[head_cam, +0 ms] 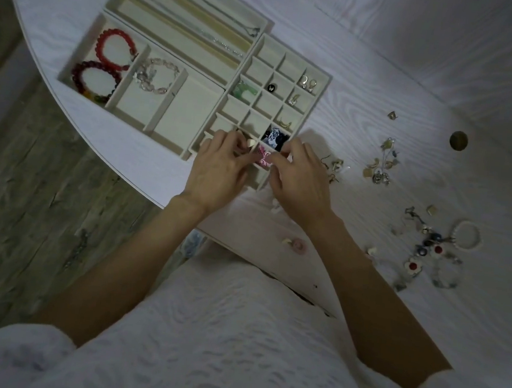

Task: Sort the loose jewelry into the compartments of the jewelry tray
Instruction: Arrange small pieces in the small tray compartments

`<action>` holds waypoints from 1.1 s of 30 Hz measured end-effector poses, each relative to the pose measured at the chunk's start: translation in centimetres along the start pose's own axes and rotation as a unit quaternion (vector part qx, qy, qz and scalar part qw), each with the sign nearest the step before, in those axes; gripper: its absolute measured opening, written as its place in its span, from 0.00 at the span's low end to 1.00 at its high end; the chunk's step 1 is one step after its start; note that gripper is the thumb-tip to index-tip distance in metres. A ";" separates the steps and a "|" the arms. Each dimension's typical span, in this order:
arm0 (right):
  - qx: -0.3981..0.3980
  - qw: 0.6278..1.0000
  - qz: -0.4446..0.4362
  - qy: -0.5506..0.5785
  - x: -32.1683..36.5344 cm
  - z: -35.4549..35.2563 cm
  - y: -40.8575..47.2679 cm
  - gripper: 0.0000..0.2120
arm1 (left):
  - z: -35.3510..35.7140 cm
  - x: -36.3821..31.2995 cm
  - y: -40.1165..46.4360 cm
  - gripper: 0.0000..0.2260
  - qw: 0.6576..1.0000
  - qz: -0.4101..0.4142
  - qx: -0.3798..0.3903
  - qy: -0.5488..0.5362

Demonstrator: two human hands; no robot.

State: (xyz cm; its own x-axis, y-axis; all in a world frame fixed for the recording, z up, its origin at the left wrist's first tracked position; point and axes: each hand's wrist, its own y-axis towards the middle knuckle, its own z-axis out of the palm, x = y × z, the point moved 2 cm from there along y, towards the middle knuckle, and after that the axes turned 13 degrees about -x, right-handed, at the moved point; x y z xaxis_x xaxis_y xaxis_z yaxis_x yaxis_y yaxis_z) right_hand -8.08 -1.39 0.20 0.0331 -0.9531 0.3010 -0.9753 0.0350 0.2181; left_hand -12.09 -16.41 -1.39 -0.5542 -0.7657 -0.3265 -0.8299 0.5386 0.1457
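A cream grid tray [264, 43] of small compartments lies on the white table. My left hand [217, 171] and my right hand [300, 179] meet over its near edge, fingertips pinched on a pink piece of jewelry [263, 158] above a near compartment. A small cream bead [251, 143] shows by my left fingertips. A blue-and-white piece [274, 136], a green piece [244, 90] and several earrings [308, 82] lie in other compartments. Loose jewelry [382, 167] is scattered on the table to the right, with more [431, 245] nearer me.
Left of the grid tray a bracelet tray [174, 117] holds red bracelets [114, 48] and a clear one [158, 75]. A necklace tray [184, 15] sits behind. A round brown knob [458, 140] is at right. The table edge [142, 187] curves off at left.
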 end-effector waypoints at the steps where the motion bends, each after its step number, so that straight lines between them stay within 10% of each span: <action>1: -0.004 1.000 0.005 0.004 0.0 0.0 0.2 0.06 | 0.0 0.0 0.0 0.21 1.000 0.003 0.001 0.004; 12: 0.034 0.995 -0.004 -0.092 1.6 2.0 3.7 0.06 | -0.1 0.2 -0.3 0.18 0.999 0.008 -0.027 -0.023; 20: -0.039 0.980 0.188 0.056 1.5 2.5 2.2 0.02 | -0.5 1.8 -1.6 0.13 0.992 -0.081 -0.078 -0.057; 33: -0.054 0.966 0.253 0.001 2.2 2.8 1.4 0.06 | 0.0 1.5 -1.6 0.11 0.989 -0.076 -0.097 -0.085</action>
State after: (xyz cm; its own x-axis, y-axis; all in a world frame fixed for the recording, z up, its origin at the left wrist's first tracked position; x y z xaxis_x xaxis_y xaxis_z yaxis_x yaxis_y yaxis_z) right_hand -9.99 -4.32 -1.41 -0.4408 -0.8056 0.3959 -0.8388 0.5267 0.1379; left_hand -11.63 -18.42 -2.10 -0.4162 -0.7535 -0.5090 -0.9090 0.3314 0.2527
